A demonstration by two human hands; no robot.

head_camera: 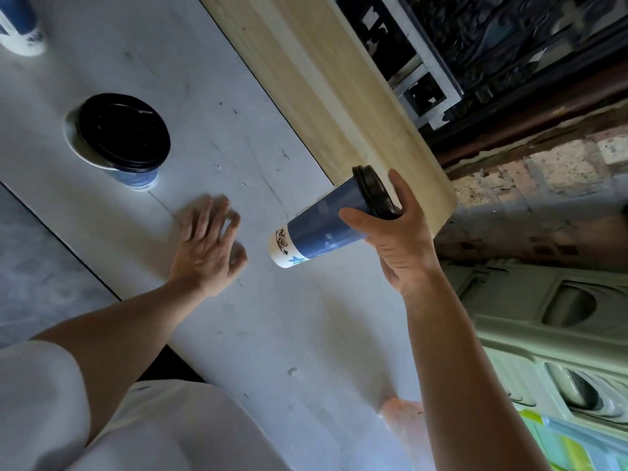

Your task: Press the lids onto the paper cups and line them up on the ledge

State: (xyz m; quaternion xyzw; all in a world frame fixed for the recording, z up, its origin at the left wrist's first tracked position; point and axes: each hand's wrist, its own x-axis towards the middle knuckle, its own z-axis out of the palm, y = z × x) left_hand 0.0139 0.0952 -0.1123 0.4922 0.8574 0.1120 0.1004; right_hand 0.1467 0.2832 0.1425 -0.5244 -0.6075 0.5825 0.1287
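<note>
My right hand grips a blue-and-white paper cup near its top, with a black lid on it. The cup is tilted almost sideways in the air, its lid pointing toward the pale wooden ledge. My left hand rests on the white tabletop with fingers spread and lightly bent, holding nothing. A second cup with a black lid stands upright on the table at the left. Part of a third blue cup shows at the top left corner.
Beyond the ledge are a dark metal grille and a brick wall. Pale green moulded plastic items lie below the table's right edge. My white sleeve fills the lower left.
</note>
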